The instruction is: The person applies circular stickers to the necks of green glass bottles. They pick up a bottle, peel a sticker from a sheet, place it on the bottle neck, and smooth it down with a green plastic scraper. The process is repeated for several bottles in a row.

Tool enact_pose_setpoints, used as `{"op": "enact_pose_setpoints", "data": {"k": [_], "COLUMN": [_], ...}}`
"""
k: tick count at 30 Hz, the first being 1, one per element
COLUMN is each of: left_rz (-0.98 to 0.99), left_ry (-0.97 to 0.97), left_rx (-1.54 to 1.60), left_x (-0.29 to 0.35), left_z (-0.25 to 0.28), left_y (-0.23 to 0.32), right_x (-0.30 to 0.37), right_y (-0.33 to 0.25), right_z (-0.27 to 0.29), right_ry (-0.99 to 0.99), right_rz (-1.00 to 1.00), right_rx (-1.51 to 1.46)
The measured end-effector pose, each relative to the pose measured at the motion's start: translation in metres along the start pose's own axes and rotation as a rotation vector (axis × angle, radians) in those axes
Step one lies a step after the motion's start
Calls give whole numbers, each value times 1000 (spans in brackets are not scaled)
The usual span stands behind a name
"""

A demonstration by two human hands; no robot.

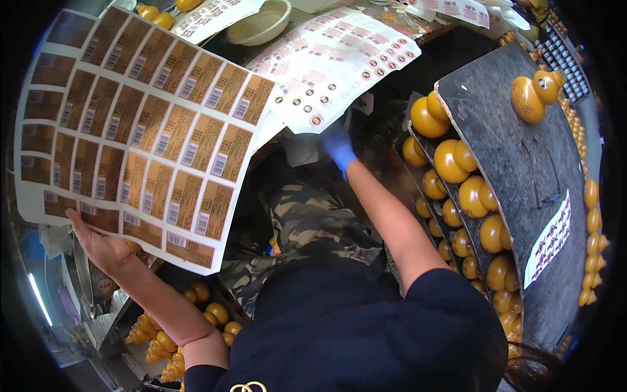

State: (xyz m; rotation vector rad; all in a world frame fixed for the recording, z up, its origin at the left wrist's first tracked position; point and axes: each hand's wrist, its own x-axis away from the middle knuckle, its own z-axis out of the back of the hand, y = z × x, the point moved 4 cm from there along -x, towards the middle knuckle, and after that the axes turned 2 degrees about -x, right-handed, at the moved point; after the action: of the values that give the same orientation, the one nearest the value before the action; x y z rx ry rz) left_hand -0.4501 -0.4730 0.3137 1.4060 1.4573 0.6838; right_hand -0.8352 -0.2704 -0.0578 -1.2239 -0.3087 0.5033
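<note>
My bare left hand grips the lower edge of a large sheet of gold-brown labels with barcodes, which is raised and tilted at the left. In a blue glove, my right hand is at the near edge of a white sticker sheet with small round dark-and-orange stickers and faint printed blocks. The fingertips are hidden by that edge, so whether they pinch the sheet does not show. The label sheet covers part of the sticker sheet's left side.
Yellow gourd-shaped pieces fill tiered boards at the right. On the dark top board lie a gourd, eyeglasses and a small sticker sheet. A pale bowl stands at the back. More gourds sit lower left.
</note>
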Motion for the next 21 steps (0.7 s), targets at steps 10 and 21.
{"op": "enact_pose_setpoints", "data": {"k": [10, 21], "left_rz": [2, -66], "left_ry": [-28, 28], "left_rx": [59, 52], "left_x": [-13, -5], "left_z": [-30, -12], "left_y": [-10, 2], "right_x": [-27, 94], "right_y": [51, -96], "right_z": [118, 180], "right_ry": [586, 687], "right_rz": [-138, 331], "right_rx": [-222, -61]}}
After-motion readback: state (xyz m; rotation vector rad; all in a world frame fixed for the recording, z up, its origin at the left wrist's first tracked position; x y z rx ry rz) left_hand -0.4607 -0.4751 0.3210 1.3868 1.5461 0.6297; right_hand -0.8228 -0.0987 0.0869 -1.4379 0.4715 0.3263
